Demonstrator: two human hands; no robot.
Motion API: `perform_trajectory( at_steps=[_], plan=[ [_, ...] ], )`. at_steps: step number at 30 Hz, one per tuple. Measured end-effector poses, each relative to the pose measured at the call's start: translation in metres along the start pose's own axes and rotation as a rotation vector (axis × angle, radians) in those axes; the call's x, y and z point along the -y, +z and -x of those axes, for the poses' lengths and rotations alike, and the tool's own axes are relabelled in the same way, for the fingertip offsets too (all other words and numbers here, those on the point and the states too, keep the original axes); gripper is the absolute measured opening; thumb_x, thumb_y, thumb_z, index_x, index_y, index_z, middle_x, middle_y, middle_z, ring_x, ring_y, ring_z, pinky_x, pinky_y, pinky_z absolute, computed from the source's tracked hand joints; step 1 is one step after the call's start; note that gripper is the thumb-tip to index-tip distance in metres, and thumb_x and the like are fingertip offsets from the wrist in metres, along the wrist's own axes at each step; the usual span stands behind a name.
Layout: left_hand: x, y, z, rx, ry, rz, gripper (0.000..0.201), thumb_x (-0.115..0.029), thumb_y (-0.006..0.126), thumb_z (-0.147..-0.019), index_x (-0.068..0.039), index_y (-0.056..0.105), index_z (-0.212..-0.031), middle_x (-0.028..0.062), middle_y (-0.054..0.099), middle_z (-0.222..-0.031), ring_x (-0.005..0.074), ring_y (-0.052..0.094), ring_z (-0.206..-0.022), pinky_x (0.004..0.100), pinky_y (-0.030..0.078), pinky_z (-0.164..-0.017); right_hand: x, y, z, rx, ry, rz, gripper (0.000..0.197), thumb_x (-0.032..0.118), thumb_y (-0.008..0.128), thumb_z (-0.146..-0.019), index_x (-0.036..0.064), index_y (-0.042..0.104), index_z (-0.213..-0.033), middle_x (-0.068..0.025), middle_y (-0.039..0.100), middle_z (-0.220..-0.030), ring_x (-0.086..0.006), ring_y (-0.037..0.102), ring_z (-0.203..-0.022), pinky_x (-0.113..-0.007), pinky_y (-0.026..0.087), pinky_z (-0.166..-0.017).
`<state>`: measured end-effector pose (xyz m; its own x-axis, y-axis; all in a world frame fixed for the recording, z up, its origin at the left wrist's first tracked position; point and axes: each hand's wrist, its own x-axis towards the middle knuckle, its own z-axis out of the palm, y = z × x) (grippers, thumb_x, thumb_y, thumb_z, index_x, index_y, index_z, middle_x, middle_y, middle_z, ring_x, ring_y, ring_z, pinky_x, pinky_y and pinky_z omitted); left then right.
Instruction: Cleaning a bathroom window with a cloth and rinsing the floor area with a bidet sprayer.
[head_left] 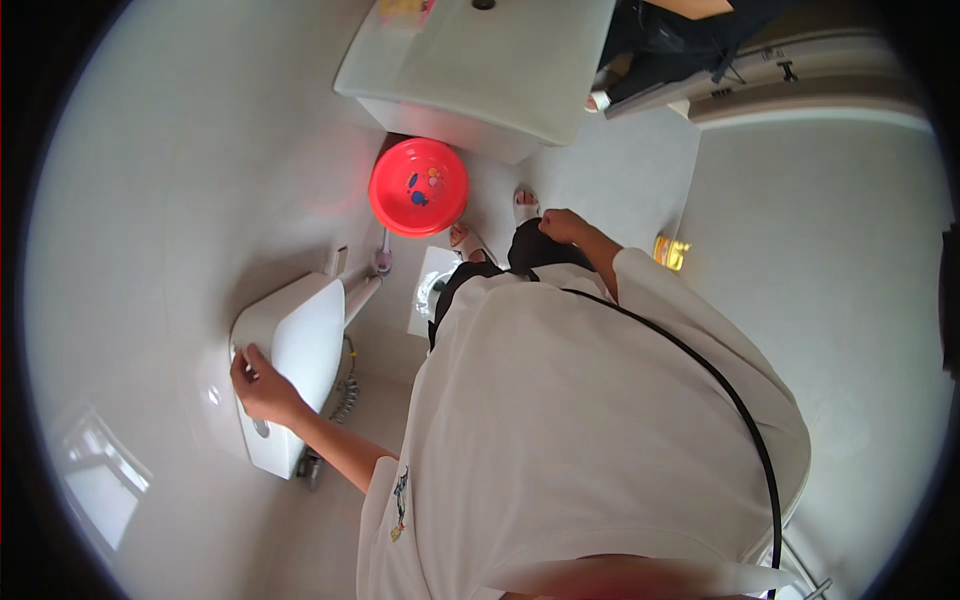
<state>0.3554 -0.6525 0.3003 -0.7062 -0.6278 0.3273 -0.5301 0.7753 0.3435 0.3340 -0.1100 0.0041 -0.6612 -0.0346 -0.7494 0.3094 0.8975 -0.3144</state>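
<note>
My left hand (262,385) rests on top of a white toilet tank (295,345) against the left wall, fingers curled over the lid near its round flush button (261,428). My right hand (562,225) hangs by my hip with fingers closed, holding nothing that I can see. A white shirt (590,420) fills the lower middle of the view and hides most of the toilet bowl (430,290). A black cord (720,385) runs across the shirt.
A red plastic basin (418,186) sits on the floor under a white sink (480,65). A pink-handled brush (383,258) stands by the tank. A metal hose (345,400) hangs beside the tank. Sandalled feet (524,205) stand on white tile.
</note>
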Motion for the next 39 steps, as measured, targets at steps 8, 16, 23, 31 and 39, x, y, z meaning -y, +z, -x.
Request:
perform_trajectory(
  at_steps=[8,16,23,31,39],
  plan=[
    [-0.088,0.085,0.014,0.254,0.274,0.383,0.029,-0.027,0.079,-0.087,-0.003,0.072,-0.102,0.009,0.072,-0.084,0.0179,0.066,-0.073,0.0336,0.055,-0.066,0.016,0.013,-0.022,-0.178,-0.076,-0.282,0.032,0.038,0.059,-0.091,0.0081,0.068,-0.101,-0.0184,0.07,-0.103,-0.0366,0.067,-0.101,-0.047,0.052,-0.086],
    [-0.339,0.243,0.066,0.564,0.734,0.586,0.025,-0.025,0.073,-0.09,-0.003,0.071,-0.1,0.0041,0.068,-0.085,0.0157,0.057,-0.067,0.031,0.051,-0.067,-0.059,0.031,0.018,-0.233,0.167,-0.574,0.039,0.038,0.055,-0.089,0.0102,0.071,-0.111,-0.0185,0.071,-0.111,-0.0356,0.068,-0.105,-0.047,0.051,-0.091],
    [-0.374,0.315,0.119,0.855,0.958,0.351,0.029,-0.022,0.073,-0.089,0.001,0.069,-0.106,0.0156,0.067,-0.102,0.0252,0.067,-0.088,0.0378,0.055,-0.076,-0.157,0.092,0.053,-0.406,0.456,-0.701,0.034,0.036,0.056,-0.089,0.006,0.069,-0.099,-0.0201,0.071,-0.1,-0.0401,0.067,-0.097,-0.048,0.052,-0.085],
    [-0.429,0.303,0.198,1.079,0.904,0.385,0.018,-0.014,0.073,-0.086,-0.004,0.067,-0.1,0.0117,0.064,-0.094,0.025,0.061,-0.081,0.0387,0.05,-0.076,-0.251,0.161,0.032,-0.173,0.59,-0.745,0.035,0.035,0.058,-0.086,0.004,0.067,-0.099,-0.0217,0.067,-0.103,-0.0394,0.064,-0.097,-0.046,0.051,-0.084],
    [-0.359,0.341,0.044,0.56,0.699,0.141,0.018,-0.016,0.072,-0.084,-0.007,0.064,-0.097,0.0117,0.068,-0.092,0.0306,0.067,-0.086,0.0417,0.053,-0.079,-0.235,-0.042,-0.033,-0.19,0.284,-0.77,0.038,0.038,0.054,-0.093,0.0049,0.067,-0.105,-0.0148,0.073,-0.093,-0.0324,0.069,-0.091,-0.042,0.053,-0.085]
  ],
)
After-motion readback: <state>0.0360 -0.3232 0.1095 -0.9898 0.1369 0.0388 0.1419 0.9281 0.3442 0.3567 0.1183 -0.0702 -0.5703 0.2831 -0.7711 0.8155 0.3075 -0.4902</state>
